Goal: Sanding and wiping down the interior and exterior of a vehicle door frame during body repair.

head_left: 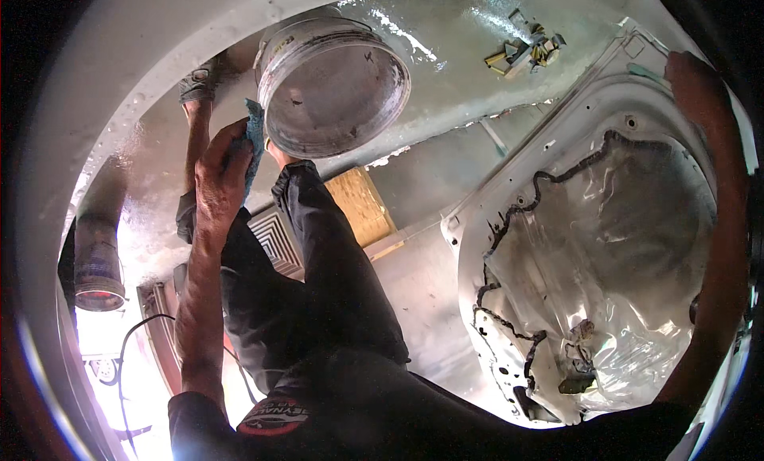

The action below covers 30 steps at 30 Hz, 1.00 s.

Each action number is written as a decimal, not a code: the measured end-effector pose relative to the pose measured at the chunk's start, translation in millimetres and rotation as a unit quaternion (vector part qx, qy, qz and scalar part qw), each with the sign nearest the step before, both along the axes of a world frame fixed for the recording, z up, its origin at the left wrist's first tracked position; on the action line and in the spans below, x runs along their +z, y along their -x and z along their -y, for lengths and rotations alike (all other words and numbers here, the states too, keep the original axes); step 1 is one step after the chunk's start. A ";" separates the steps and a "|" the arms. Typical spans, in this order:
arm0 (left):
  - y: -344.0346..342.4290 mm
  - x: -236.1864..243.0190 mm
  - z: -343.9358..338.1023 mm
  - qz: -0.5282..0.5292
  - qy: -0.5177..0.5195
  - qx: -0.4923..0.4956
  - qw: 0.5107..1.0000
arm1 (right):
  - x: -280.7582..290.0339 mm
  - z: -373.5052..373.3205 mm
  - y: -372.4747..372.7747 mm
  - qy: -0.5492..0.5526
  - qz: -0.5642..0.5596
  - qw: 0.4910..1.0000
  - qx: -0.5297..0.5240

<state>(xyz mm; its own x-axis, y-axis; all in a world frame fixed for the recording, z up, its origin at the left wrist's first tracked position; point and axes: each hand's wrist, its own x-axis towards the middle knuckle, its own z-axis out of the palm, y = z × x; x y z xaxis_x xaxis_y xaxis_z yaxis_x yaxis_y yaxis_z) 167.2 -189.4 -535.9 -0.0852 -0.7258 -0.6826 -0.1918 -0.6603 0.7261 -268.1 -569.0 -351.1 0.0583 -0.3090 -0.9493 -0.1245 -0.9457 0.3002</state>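
The left hand (224, 162) pinches a blue cloth (255, 146) between fingers and thumb, beside the bucket (302, 35) from this view, likely to keep it flat. The right hand (694, 83) is at the edge of the door panel (573, 130), perhaps for steadiness; whether its fingers grip, one cannot tell.

Folded blue cloth (254, 146), long side upright, at ten o'clock; pale-green strip (646, 75) at two, against a white door panel (476, 214) spanning three o'clock, clear plastic sheet (621, 246) black-edged
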 end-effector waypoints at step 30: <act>40.9 -12.4 -48.8 -0.074 -0.102 -0.096 0.987 | -77.7 -379.0 -14.6 0.604 0.381 0.193 -0.673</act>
<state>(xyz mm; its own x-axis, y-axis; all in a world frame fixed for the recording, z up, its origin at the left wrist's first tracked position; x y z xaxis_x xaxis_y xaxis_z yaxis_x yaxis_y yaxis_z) 126.3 -140.6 -548.3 -0.3178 -0.5349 -0.7829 -0.2297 -0.7577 0.6109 -253.5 -190.0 -428.8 -0.8662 -0.4996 -0.0114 -0.4562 0.7998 -0.3902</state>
